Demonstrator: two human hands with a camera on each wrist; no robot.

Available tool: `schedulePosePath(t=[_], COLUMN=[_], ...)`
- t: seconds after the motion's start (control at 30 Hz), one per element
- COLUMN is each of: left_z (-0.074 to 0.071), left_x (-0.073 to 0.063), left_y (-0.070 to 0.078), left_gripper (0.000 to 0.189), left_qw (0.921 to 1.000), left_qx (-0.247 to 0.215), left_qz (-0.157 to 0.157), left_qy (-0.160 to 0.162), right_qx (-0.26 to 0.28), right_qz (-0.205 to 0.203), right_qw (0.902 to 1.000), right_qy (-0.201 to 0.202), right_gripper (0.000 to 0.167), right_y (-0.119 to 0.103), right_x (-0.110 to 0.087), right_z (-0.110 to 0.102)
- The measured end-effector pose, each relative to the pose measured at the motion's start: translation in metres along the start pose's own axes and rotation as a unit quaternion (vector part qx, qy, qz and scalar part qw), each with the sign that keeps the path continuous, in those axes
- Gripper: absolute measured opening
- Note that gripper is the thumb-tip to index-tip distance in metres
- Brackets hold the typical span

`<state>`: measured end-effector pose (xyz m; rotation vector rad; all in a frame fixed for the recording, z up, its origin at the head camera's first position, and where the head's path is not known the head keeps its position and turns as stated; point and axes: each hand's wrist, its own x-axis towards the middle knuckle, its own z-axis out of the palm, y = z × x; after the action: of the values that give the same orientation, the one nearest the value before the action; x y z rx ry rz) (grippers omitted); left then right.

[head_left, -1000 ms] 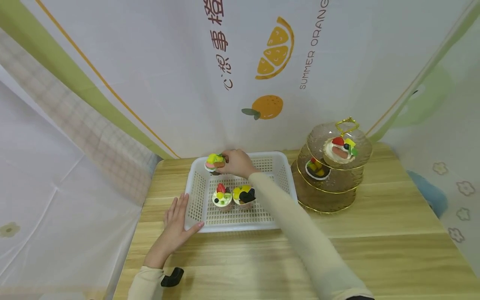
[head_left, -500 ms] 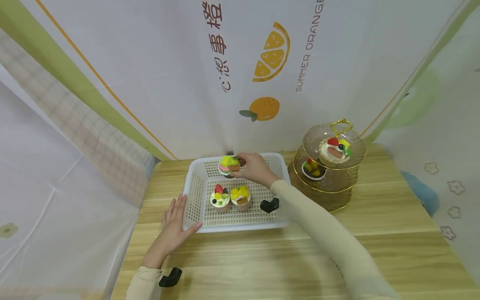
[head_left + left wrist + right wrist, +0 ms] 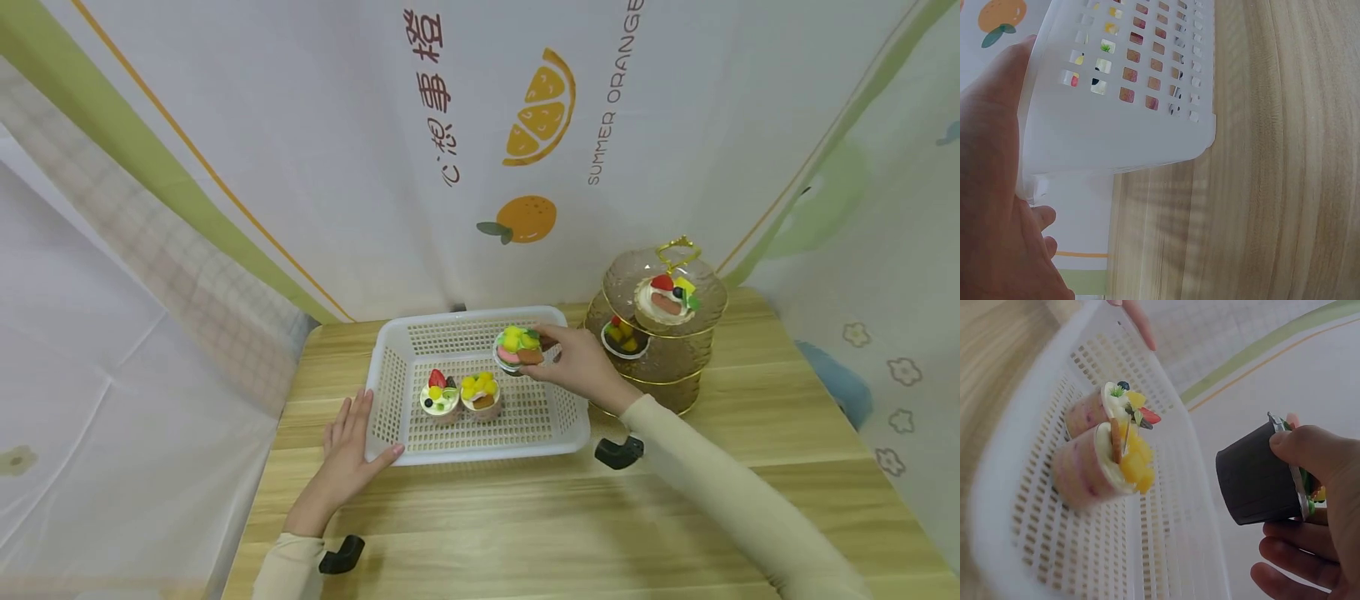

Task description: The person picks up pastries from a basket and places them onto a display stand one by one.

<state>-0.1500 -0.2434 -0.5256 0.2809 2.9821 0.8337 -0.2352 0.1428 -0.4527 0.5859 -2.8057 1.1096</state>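
Observation:
In the head view my right hand (image 3: 581,362) pinches a cupcake (image 3: 516,346) by its rim, over the right part of a white slotted basket (image 3: 480,457). Yellow, pink and green pieces top it; the right wrist view shows its black cup (image 3: 1257,478) raised above the basket, thumb on the silvery edge. My left hand (image 3: 347,437) rests at the basket's near left corner, fingers straight along the side and thumb on the front rim. Inside the basket stand two pink-sided dessert cups: a strawberry-topped one (image 3: 439,402) and a yellow-fruit one (image 3: 481,395).
Right of the basket stands a tiered plate stand (image 3: 678,367) with gold edges. A cream tart (image 3: 663,302) sits on its top tier, a dark fruit tart (image 3: 624,340) lower down. Wooden table (image 3: 480,533) extends in front; a printed cloth (image 3: 337,167) hangs behind.
My right hand has carried the cupcake rightward from the basket's back left corner toward its right side. The left hand keeps its place on the corner.

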Motion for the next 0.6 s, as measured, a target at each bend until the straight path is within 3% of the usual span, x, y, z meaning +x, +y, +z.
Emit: schedulePosePath(t=[0.2, 0.43, 0.6], left_z=[0.000, 0.000, -0.001], left_x=[0.000, -0.001, -0.002], left_y=[0.001, 0.000, 0.001], left_gripper=[0.103, 0.103, 0.102], left_qw=[1.0000, 1.0000, 1.0000], left_qx=[0.003, 0.003, 0.001], left_qz=[-0.003, -0.003, -0.001], left_qy=[0.000, 0.000, 0.000], right_qx=[-0.024, -0.055, -0.042], right_qz=[0.012, -0.006, 0.039], right_qw=[0.9993, 0.9933, 0.9933], right_qy=[0.025, 0.102, 0.101], right_gripper=[0.056, 0.059, 0.061], right_y=[0.014, 0.035, 0.046], right_x=[-0.040, -0.086, -0.115], right_z=[-0.023, -0.046, -0.071])
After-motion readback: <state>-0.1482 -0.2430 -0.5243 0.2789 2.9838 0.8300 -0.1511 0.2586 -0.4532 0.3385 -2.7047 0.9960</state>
